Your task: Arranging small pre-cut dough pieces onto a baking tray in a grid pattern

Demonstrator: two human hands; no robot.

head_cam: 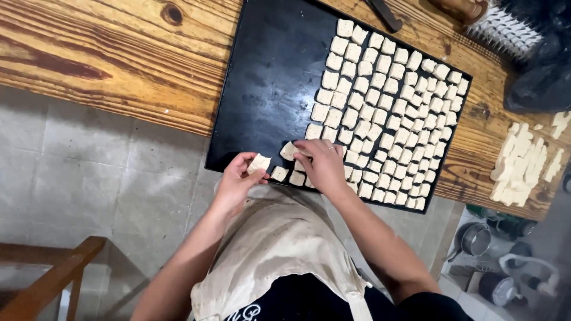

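Pale dough square (259, 162) sits pinched in the left hand (237, 181) grip, just off the black tray (267, 77); its axis is unclear. Right hand (322, 165) closes on another piece (289, 150), partly hidden, at the tray's near edge.

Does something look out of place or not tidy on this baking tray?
Nothing is spilled or damaged. The black rectangular baking tray sticks out past the wooden table edge. The pale square dough pieces fill only its right part, in slightly uneven rows.

One black tray (262, 89), two hands, one wooden table (119, 53), countless dough squares (380, 113)
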